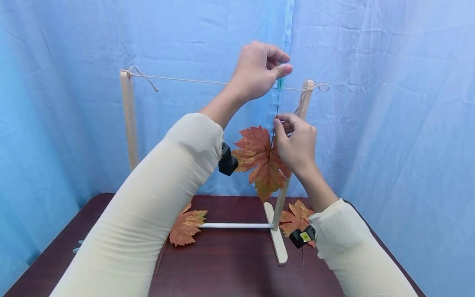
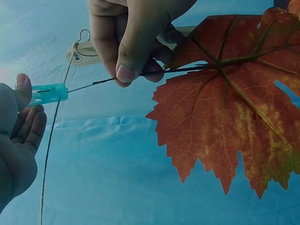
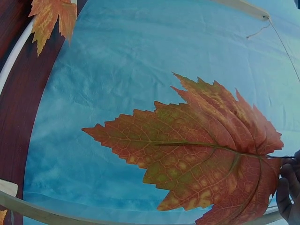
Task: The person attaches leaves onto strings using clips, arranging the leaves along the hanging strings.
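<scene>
Up at the string (image 1: 178, 78), my left hand (image 1: 261, 70) pinches a teal clothespin (image 2: 49, 93) between thumb and fingers. The clothespin overlaps the string, and the thin tip of a leaf stem (image 2: 82, 87) meets its lower end. Below it, my right hand (image 1: 298, 138) pinches that dark stem between thumb and forefinger. From the stem hangs a red-orange artificial maple leaf (image 1: 261, 161), its broad blade beside the right hand. In the right wrist view the leaf (image 3: 211, 150) fills much of the picture, with the right hand's fingers (image 3: 289, 187) at its stem end.
Two wooden posts (image 1: 129, 119) carry the string, joined low by a white rod (image 1: 237, 225). The right post stands on a wooden foot (image 1: 278, 245). Other leaves (image 1: 187, 225) lie on the dark table (image 1: 222, 268), with light-blue clothespins (image 1: 76, 248) at far left.
</scene>
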